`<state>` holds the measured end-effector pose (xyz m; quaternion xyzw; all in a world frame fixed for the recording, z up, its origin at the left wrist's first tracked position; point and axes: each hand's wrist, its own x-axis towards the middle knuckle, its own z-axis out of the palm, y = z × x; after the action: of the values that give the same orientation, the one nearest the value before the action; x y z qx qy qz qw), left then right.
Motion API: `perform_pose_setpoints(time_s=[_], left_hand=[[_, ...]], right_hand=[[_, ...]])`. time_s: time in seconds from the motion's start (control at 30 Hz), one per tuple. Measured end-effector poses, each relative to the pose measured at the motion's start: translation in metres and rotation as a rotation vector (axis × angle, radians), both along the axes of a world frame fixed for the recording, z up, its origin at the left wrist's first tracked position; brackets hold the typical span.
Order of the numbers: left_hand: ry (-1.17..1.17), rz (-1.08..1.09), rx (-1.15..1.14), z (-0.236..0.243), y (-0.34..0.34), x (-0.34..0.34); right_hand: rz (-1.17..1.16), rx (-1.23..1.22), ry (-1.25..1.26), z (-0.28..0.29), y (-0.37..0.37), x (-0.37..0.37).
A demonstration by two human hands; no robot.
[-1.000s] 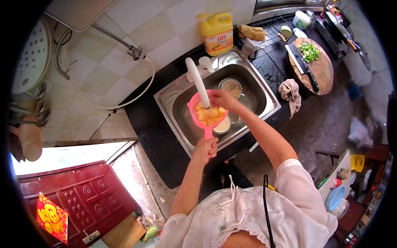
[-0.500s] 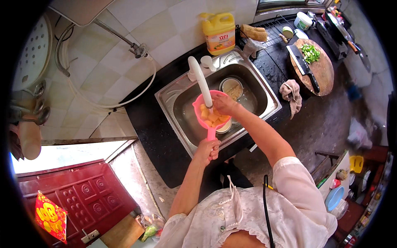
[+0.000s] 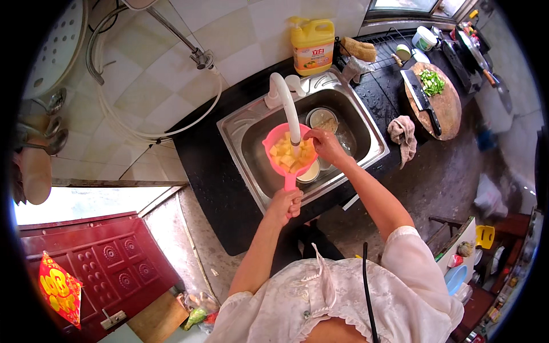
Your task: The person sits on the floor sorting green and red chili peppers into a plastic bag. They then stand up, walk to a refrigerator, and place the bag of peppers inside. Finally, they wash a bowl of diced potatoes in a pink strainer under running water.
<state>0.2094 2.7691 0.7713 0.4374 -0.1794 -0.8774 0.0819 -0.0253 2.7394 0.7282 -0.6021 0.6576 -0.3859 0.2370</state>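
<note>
My left hand [image 3: 285, 206] is wrapped round the handle of a pink water ladle [image 3: 290, 180], which I hold over the sink [image 3: 251, 183]. Yellow cut chunks [image 3: 281, 162], possibly potato, fill the ladle's bowl. The white curved faucet [image 3: 287, 106] ends right above them, and water appears to run onto the chunks. At the ladle's right rim, my right hand [image 3: 328, 147] has its fingers curled and pinching the edge. Behind it in the sink stands a round bowl [image 3: 313, 116] with pale contents. Another pale bowl [image 3: 310, 173] is partly hidden under the ladle.
A yellow detergent jug [image 3: 313, 48] stands behind the sink. To the right, a cleaver [image 3: 420, 100] and chopped greens [image 3: 432, 83] lie on a round chopping board [image 3: 449, 111]. A cloth [image 3: 402, 137] hangs at the counter edge. Hanging ladles [image 3: 56, 143] are at the left wall.
My right hand has drawn back from among the chunks to the ladle's right rim. More of the chunks now shows. My left hand keeps its hold on the handle.
</note>
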Motion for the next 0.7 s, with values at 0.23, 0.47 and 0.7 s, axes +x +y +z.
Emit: perform_pose_setpoints(time_s=[0.23, 0.47, 0.7], left_hand=[[-0.102, -0.008, -0.024, -0.006, 0.006, -0.002], [-0.272, -0.07, -0.193, -0.003, 0.007, -0.005], [-0.23, -0.063, -0.17, -0.002, 0.0, 0.005]], right_hand=[[-0.132, -0.078, 0.086, -0.012, 0.014, 0.001], [0.217, 0.251, 0.153, -0.007, 0.016, 0.031], [0.405, 0.573, 0.358, -0.008, -0.006, 0.05]])
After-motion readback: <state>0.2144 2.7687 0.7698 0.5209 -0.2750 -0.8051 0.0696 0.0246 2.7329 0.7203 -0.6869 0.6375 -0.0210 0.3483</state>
